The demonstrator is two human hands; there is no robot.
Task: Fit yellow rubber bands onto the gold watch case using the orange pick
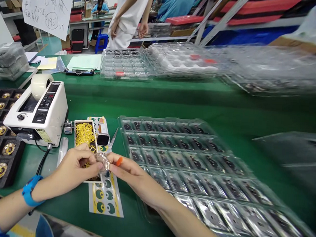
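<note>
My left hand [84,164] and my right hand [128,173] meet over a small shiny round part [103,161], which both pinch between thumb and fingers. A small orange piece [119,161] shows at my right fingertips. Under and behind the hands is a white box of yellow rings [84,132]. A sticker sheet [100,201] with yellow and dark round shapes lies below them. Just behind the hands are a small dark square-faced device [103,139] and pointed metal tweezers [113,139].
A white tape dispenser [52,110] stands left, beside a black foam tray [6,171] of gold round parts. A large clear tray [183,161] of dark parts fills the right. More plastic trays [127,66] line the back; a person [131,19] stands beyond.
</note>
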